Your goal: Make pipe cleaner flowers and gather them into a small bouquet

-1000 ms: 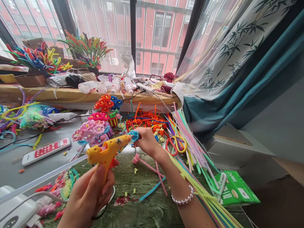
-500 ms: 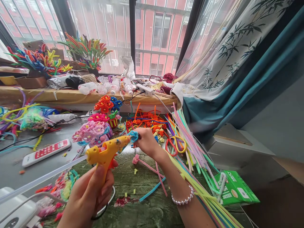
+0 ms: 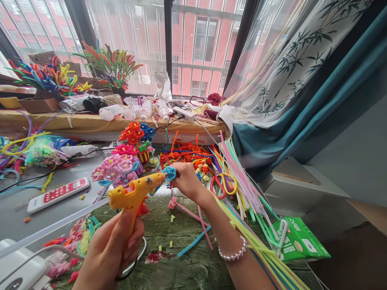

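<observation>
A yellow hot glue gun (image 3: pixel 133 193) is gripped in my left hand (image 3: pixel 117 241), with a long clear glue stick (image 3: pixel 54 227) running out of its back end. The gun's nozzle meets a small blue pipe-cleaner flower (image 3: pixel 169 173). My right hand (image 3: pixel 186 181) pinches that flower from the far side; its fingertips are partly hidden. Below my hands a pink pipe-cleaner flower (image 3: pixel 173 202) on a stem lies on the dark green tabletop (image 3: pixel 181 270). Just left of the gun's nozzle stands a bunch of pink pipe-cleaner flowers (image 3: pixel 113 167).
Scissors (image 3: pixel 223 185) with red and yellow handles lie by a long bundle of pipe cleaners (image 3: pixel 242 177) on the right. A green packet (image 3: pixel 302 239) is at the right edge, a white remote (image 3: pixel 59 195) at left. Plastic bottles (image 3: pixel 111 112) lie along the windowsill.
Almost nothing differs. Both hands, the glue gun and the blue flower hold nearly the same position; the view has shifted very slightly.
</observation>
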{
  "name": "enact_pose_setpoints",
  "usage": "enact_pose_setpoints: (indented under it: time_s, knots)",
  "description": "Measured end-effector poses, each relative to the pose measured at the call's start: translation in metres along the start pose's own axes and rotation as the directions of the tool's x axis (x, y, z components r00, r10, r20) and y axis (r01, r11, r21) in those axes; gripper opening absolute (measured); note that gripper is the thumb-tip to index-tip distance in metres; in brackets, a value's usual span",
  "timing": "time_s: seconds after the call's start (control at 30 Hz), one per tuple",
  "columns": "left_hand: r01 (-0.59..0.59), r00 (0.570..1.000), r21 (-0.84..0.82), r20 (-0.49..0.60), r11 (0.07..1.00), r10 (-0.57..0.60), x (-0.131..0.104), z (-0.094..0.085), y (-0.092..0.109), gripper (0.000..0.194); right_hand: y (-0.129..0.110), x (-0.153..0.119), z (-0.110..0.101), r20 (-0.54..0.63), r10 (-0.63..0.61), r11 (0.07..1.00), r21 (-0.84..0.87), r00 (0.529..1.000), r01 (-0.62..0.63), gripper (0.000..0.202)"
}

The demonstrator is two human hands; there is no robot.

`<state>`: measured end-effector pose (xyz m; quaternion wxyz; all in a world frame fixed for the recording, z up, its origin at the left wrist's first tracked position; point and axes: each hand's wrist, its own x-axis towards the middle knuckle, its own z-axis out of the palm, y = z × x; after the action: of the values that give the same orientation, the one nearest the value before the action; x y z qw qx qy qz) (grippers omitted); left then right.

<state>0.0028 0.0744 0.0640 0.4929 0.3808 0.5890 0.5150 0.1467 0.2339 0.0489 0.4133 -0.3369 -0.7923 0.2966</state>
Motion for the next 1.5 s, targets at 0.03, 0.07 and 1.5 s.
enact_pose_setpoints:
  time_s: [0.03, 0.07, 1.5]
  knots:
    - [-0.010, 1.000, -0.001, -0.006, 1.000, 0.010, 0.000, 0.001, 0.001, 0.061, 0.000, 0.000, 0.000, -0.001, -0.002, 1.000, -0.004, 1.000, 0.002, 0.023]
    - [-0.021, 1.000, -0.003, -0.012, 1.000, 0.021, 0.000, 0.002, 0.001, 0.061, 0.001, 0.000, 0.000, -0.004, -0.005, 1.000, -0.010, 1.000, 0.004, 0.023]
    - [-0.087, 0.994, 0.005, -0.059, 0.996, 0.088, 0.001, 0.002, 0.003, 0.064, 0.005, 0.000, 0.004, 0.016, -0.017, 1.000, 0.011, 1.000, 0.017, 0.022]
